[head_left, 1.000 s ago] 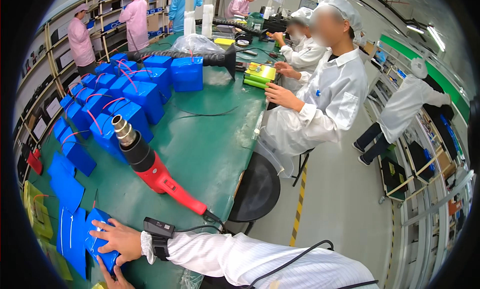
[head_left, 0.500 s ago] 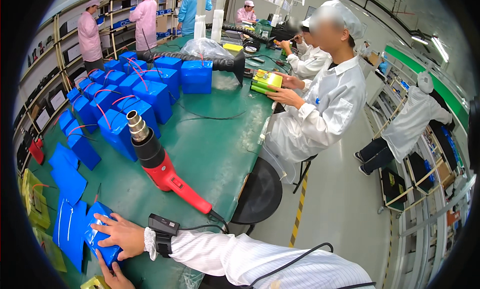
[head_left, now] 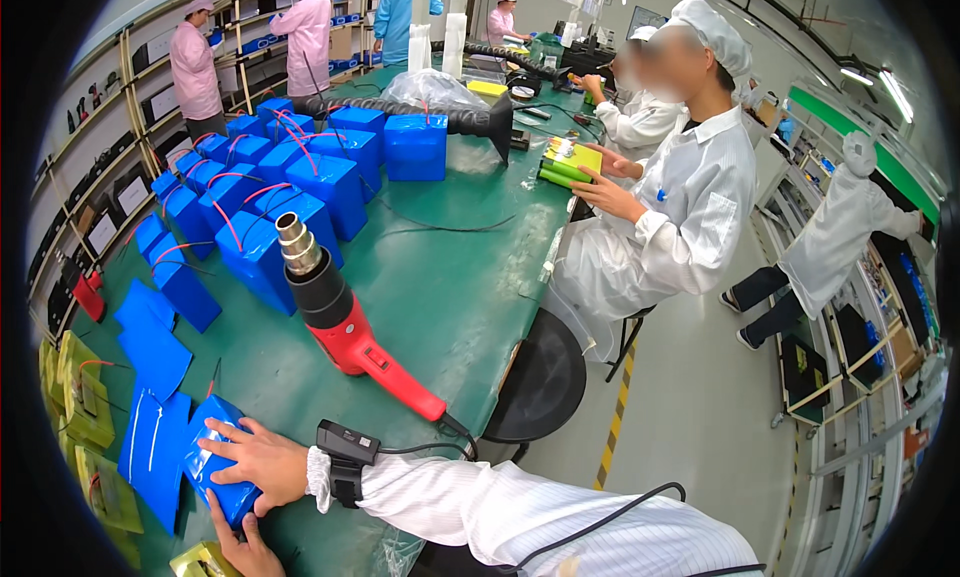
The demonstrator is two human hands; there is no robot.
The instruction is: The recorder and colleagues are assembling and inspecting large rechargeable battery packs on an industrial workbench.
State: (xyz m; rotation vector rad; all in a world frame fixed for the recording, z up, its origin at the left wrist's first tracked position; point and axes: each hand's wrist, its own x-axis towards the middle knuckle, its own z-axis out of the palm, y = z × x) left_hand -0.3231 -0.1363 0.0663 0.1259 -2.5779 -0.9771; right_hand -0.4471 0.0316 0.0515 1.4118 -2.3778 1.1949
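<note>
A battery pack in glossy blue wrap (head_left: 212, 417) lies on the green bench at lower left, a thin lead standing up at its far end. My right hand (head_left: 262, 464) spans its top, fingers spread over the wrap and thumb bent down at the near edge. Against the near end of the pack rest the fingers of my left hand (head_left: 248, 549), which the picture's lower edge partly cuts off. Flat blue sleeves (head_left: 152, 437) lie just left of the pack. A red heat gun (head_left: 372, 355) stands beyond my right wrist, nozzle up, untouched.
Several blue packs (head_left: 325, 189) with red and black leads crowd the far left bench. Yellow-green packs (head_left: 88, 392) line its left edge. A black duct (head_left: 470, 122) crosses behind. At right sits a co-worker (head_left: 690, 187) holding a yellow-green pack; a black stool (head_left: 540, 377) stands nearer.
The whole view has shifted slightly, so the bench and everything on it appear farther right. Both my hands stay on the blue battery pack, with little change in their hold.
</note>
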